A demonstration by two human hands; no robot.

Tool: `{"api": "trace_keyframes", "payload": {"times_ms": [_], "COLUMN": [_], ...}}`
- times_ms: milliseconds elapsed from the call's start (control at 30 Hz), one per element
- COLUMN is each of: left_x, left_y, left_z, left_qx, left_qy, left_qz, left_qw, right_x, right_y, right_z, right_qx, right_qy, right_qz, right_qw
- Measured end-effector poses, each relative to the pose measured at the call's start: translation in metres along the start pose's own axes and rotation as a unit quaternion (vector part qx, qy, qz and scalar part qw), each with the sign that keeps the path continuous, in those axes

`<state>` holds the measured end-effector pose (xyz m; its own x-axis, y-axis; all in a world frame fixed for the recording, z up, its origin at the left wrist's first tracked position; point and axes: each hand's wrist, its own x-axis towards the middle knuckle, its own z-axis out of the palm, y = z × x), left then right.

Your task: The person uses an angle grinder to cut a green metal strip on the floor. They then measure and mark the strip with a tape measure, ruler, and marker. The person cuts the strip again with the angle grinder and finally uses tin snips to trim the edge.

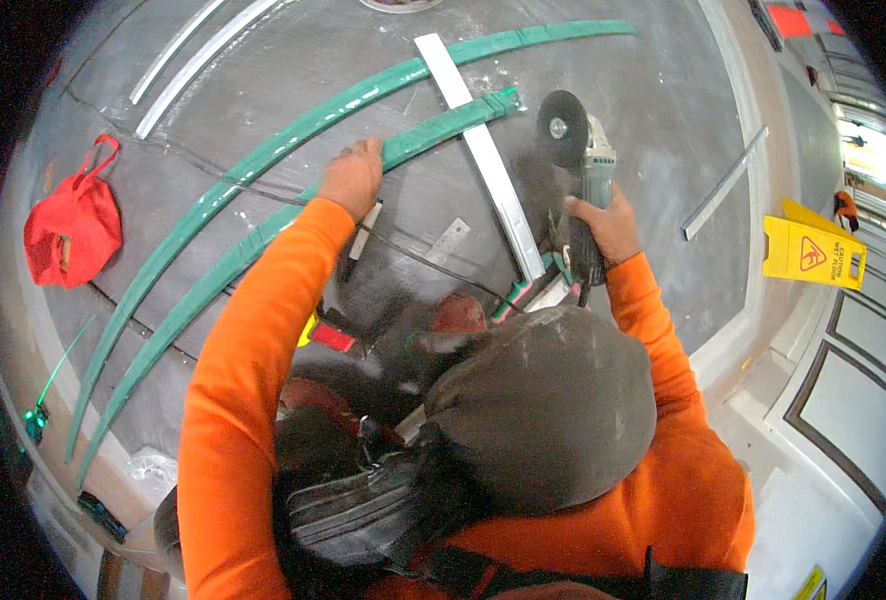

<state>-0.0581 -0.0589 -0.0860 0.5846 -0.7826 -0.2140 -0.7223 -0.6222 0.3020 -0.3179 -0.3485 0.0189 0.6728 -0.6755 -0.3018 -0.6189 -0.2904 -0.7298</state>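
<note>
Clasping grinder inside closed right fingers, inner green strip held beneath curled left fingers

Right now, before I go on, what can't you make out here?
All in the head view:
- Grinder switch: not discernible; the right hand covers part of the body.
- Left hand: its palm side is hidden by its own back, so its grip on the nearer green strip is unclear.
- Red-and-yellow object: partly behind the left sleeve.
- Round object: cut off by the top edge.
</note>
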Motion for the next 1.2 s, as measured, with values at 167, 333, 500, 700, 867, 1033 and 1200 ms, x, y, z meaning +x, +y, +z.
{"api": "trace_keyframes", "payload": {"times_ms": [167, 333, 500, 700, 867, 1033, 1200], "left_x": [0.004, 0.009, 0.012, 0.012, 0.011, 0.012, 0.011], "left_y": [0.012, 0.009, -0.002, -0.003, 0.0, -0.001, -0.002], "left_z": [-0.039, -0.042, -0.019, -0.018, -0.024, -0.019, -0.018], "left_qx": [-0.11, -0.123, -0.098, -0.092, -0.097, -0.077, -0.067], "left_qy": [-0.109, -0.124, -0.101, -0.11, -0.106, -0.102, -0.09], "left_qz": [-0.065, -0.046, -0.027, -0.024, -0.029, -0.025, -0.021], "left_qw": [0.986, 0.984, 0.99, 0.989, 0.989, 0.991, 0.993], "right_x": [-0.003, 0.015, 0.037, 0.044, 0.047, 0.048, 0.053], "right_y": [-0.002, -0.01, 0.002, -0.005, -0.004, -0.009, -0.005], "right_z": [-0.004, 0.008, 0.008, 0.006, 0.006, 0.005, 0.003], "right_qx": [-0.094, -0.118, -0.128, -0.139, -0.142, -0.114, -0.108], "right_qy": [-0.012, -0.028, -0.045, -0.071, -0.075, -0.104, -0.111], "right_qz": [0.006, -0.035, -0.073, -0.071, -0.072, -0.012, -0.09], "right_qw": [0.995, 0.992, 0.988, 0.985, 0.984, 0.988, 0.984]}}
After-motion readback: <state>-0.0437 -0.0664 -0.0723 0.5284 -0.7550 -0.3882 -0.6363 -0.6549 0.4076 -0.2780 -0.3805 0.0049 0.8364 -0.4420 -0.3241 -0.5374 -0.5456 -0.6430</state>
